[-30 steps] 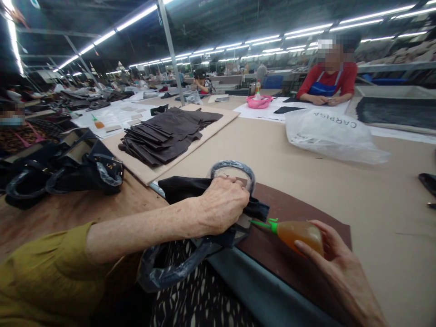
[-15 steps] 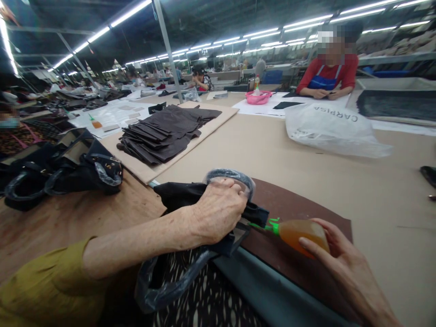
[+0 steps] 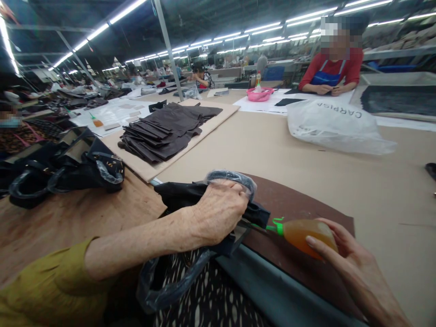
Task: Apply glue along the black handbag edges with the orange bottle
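Note:
My left hand (image 3: 218,213) is closed on the upper edge of a dark handbag (image 3: 179,194), close to one of its plastic-wrapped handles (image 3: 233,177). The other wrapped handle (image 3: 177,284) hangs down toward my lap. In my right hand (image 3: 347,254) lies a squeeze bottle (image 3: 308,236) of amber liquid, tilted on its side. Its green nozzle (image 3: 274,227) points left, with the tip at the bag's edge, partly hidden by the dark material. Beneath the bag and bottle is a brown sheet (image 3: 306,206) on the table.
Several dark handbags (image 3: 78,168) stand on the wooden surface at left. A pile of dark leather pieces (image 3: 170,129) lies on a board. Farther off are a white plastic bag (image 3: 337,127), a pink basket (image 3: 259,94) and a person in a red top (image 3: 308,75) at the table.
The bottle in my right hand has shifted slightly to the right, drawing the nozzle back a little. My left hand stays on the handbag. The view has moved slightly.

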Motion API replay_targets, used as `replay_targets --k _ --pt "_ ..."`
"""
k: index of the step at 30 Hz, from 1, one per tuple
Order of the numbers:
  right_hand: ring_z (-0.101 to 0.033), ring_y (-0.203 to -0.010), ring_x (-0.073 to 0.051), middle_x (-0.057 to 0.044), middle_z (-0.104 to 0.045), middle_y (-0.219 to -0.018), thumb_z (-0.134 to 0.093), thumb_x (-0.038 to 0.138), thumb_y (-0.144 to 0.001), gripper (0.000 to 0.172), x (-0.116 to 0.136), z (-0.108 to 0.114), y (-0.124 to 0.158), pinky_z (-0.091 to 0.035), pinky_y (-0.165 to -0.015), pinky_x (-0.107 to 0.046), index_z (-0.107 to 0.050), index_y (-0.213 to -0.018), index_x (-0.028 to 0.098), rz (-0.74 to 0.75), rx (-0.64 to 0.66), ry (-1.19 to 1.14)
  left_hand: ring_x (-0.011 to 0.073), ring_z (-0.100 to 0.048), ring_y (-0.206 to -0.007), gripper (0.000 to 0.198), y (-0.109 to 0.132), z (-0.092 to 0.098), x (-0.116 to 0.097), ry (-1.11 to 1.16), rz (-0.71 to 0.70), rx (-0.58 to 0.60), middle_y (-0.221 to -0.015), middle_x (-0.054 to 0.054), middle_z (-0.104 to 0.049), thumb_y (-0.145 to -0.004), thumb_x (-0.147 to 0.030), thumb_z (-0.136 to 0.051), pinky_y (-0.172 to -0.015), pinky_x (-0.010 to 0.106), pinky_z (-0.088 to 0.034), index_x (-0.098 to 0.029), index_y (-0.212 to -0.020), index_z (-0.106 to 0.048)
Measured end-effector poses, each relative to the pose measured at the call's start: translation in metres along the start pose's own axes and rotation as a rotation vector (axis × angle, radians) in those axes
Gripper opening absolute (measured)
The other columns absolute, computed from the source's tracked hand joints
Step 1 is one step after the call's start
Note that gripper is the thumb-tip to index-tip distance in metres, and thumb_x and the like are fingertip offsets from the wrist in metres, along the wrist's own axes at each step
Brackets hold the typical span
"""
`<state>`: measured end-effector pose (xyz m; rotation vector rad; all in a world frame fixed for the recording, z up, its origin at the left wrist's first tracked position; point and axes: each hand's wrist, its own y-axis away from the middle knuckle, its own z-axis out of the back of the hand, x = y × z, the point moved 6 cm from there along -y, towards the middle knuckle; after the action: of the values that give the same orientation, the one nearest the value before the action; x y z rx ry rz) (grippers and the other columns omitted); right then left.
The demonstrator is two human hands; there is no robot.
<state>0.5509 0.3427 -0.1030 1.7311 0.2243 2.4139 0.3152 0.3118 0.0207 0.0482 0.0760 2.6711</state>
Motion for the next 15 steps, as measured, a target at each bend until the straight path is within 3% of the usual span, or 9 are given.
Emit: replay_targets --k 6,15 --pt "-0.063 -0.093 -0.030 -0.007 -0.069 -0.096 -0.076 0.055 -0.049 0.065 -0.0009 -0.0049 0.0024 -0.055 -0.074 -0.031 -0.059 -0.102 0.022 0.051 0.033 -0.013 0.0227 -0.058 -0.076 0.017 -0.0004 0.0010 0.0000 0.006 0.004 0.012 -0.087 0.007 -0.062 -0.075 -0.013 -0.051 -0.066 0.035 -0.045 -0.012 -0.091 -0.055" --pt "-0.064 -0.087 -0.029 -0.004 -0.066 -0.099 -0.071 0.061 -0.057 0.062 0.0009 -0.0043 0.0025 -0.054 -0.075 -0.036 -0.058 -0.107 0.026 0.243 -0.011 0.179 0.0221 -0.059 -0.075 0.014 -0.0004 0.0034 -0.0002 0.000 0.007 0.013 -0.084 0.007 -0.063 -0.074 -0.013 -0.052 -0.066 0.034 -0.044 -0.012 -0.087 -0.056"
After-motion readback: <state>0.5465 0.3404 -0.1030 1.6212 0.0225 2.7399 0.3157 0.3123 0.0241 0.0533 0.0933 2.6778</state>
